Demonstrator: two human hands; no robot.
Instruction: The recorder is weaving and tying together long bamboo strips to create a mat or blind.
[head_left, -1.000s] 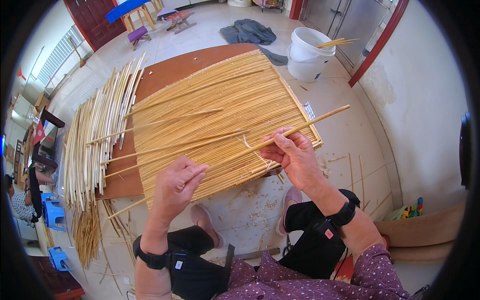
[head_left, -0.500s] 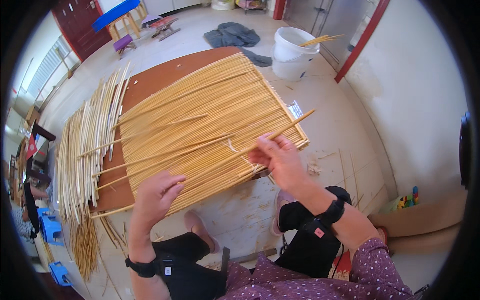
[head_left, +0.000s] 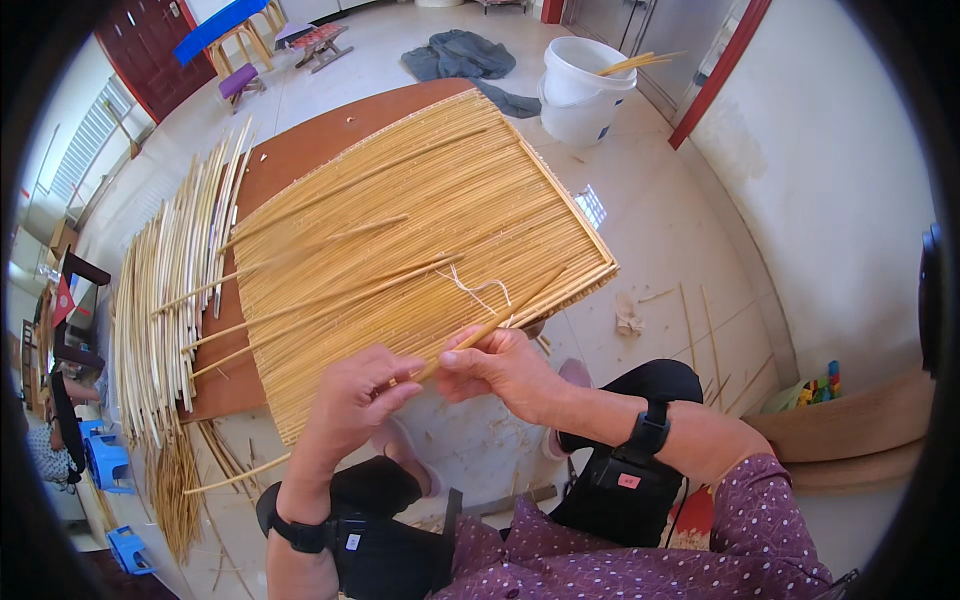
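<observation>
A long tan reed stalk (head_left: 497, 322) slants across the near edge of a mat of closely packed stalks (head_left: 380, 215). My right hand (head_left: 505, 372) is closed round it, thumb on top. Close beside it on the left, my left hand (head_left: 362, 396) pinches the same stalk between thumb and fingers. Its thin end shows beyond my left wrist, low on the left. White string (head_left: 478, 290) loops loosely on the mat just past my right hand. Several loose stalks (head_left: 330, 298) lie across the mat's left part.
The mat rests on a brown tabletop (head_left: 300, 150). A thick row of pale stalks (head_left: 165, 310) overhangs its left side. White buckets (head_left: 585, 95) stand on the floor beyond, near dark cloth (head_left: 460, 57). Blue stools (head_left: 105, 460) are at far left. Stalk scraps litter the floor.
My right hand has moved left and nearer, close to my left hand. The stalk has shifted down and left, off the mat's right edge. More of the string's loop shows.
</observation>
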